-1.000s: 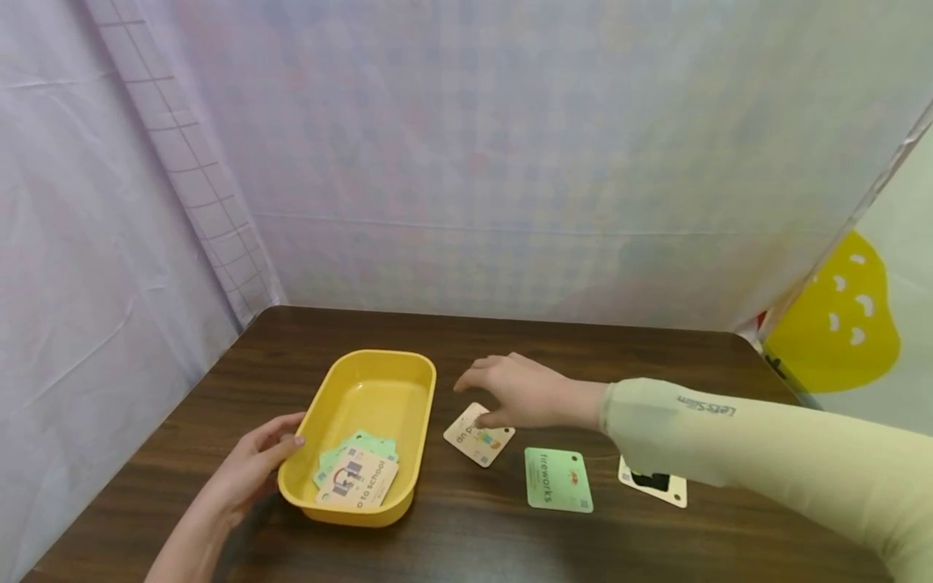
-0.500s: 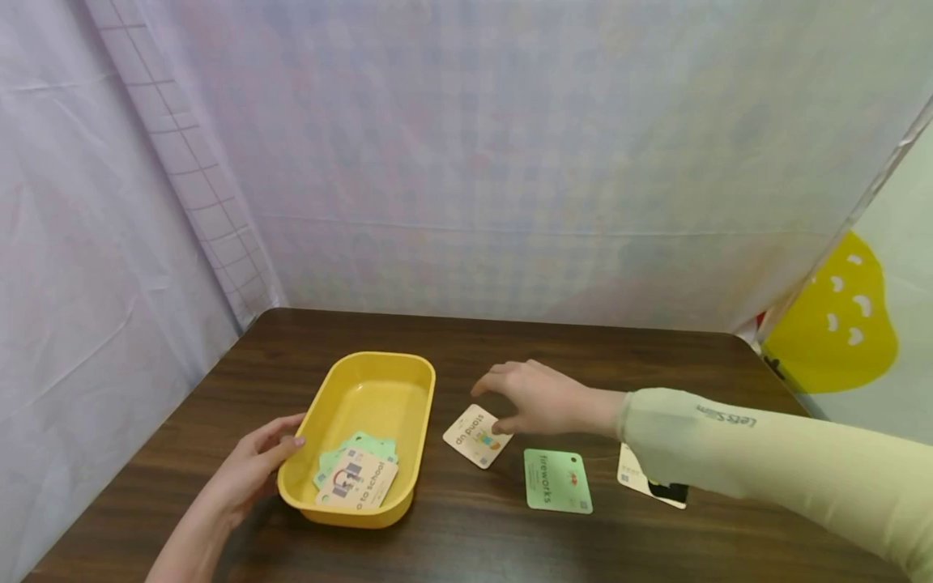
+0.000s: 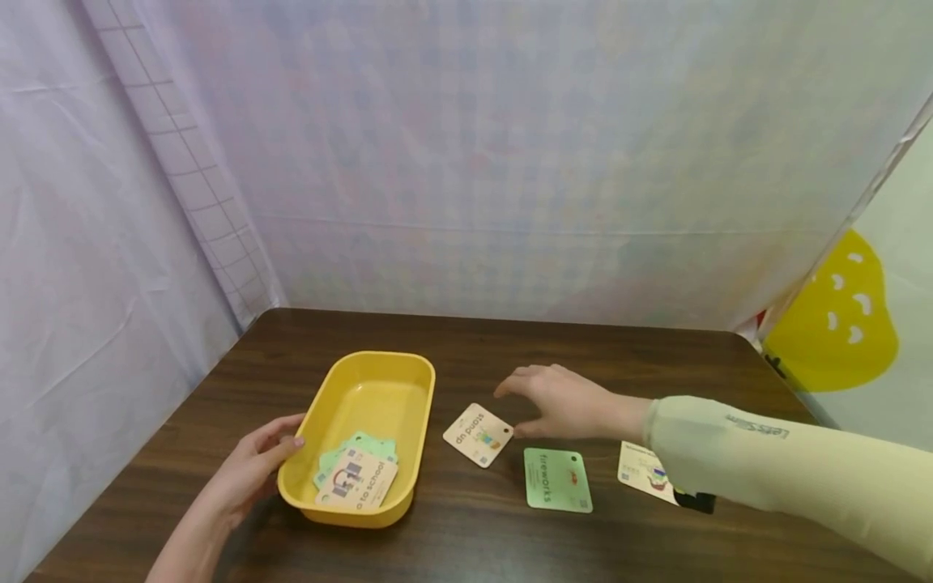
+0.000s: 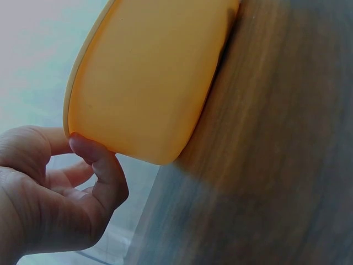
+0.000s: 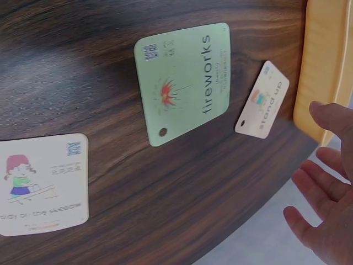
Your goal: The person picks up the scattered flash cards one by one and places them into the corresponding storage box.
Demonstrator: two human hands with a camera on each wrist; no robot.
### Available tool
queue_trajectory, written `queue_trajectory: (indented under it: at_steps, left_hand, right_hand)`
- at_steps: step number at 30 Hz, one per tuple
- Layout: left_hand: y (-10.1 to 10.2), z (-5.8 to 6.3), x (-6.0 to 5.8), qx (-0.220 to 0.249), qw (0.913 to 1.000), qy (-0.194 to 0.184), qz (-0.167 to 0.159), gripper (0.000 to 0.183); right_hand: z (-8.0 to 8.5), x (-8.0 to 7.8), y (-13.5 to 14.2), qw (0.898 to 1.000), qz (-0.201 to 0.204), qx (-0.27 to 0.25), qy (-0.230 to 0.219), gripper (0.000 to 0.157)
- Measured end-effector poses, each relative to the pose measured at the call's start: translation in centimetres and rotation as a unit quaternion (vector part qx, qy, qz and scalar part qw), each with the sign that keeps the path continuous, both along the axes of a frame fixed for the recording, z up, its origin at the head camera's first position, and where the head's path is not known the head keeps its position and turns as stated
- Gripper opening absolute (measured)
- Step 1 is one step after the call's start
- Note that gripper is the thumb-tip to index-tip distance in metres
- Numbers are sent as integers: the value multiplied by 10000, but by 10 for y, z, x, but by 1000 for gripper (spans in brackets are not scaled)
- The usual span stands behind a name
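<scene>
My left hand (image 3: 248, 474) pinches the near left rim of a yellow plastic tray (image 3: 419, 441); in the left wrist view its fingers meet at the tray edge. Inside lie several green cards (image 3: 379, 445) under a cream card (image 3: 368, 478). My right hand (image 3: 564, 402) hovers over the table with fingers spread and nothing in them. Just left of its thumb lies a cream "stand up" card (image 3: 474, 435). A green "fireworks" card (image 3: 557, 480) is flat below that hand. Farther right, my sleeve partly covers a "play on the seesaw" card (image 5: 44, 185) in the head view.
Everything stands on a dark wooden table (image 3: 474, 542) with rounded far corners. Pale cloth curtains (image 3: 510, 162) enclose the back and left. A yellow printed shape (image 3: 838, 324) shows on the right side. A black object (image 3: 696, 502) sticks out under my right sleeve (image 3: 736, 441).
My right hand has moved to the right, away from the "stand up" card, which now shows fully on the table. The left hand and tray stay where they were.
</scene>
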State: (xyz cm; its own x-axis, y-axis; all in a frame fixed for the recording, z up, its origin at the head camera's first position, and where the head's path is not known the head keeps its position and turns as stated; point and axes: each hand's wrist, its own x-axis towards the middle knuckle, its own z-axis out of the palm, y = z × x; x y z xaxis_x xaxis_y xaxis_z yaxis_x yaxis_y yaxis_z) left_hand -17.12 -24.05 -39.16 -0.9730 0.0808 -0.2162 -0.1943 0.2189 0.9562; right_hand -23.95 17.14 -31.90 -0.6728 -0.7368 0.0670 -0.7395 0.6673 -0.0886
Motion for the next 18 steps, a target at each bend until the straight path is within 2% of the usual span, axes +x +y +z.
queue_trajectory:
  at_steps: [11, 18]
  left_hand:
    - [-2, -2, 0, 1, 10000, -95, 30, 59]
    - [-3, -5, -1, -77, 9999, -133, 7, 58]
  right_hand:
    - [-12, 8, 19, 9986, -405, 137, -301, 57]
    - [-21, 9, 32, 9965, -605, 453, -354, 72]
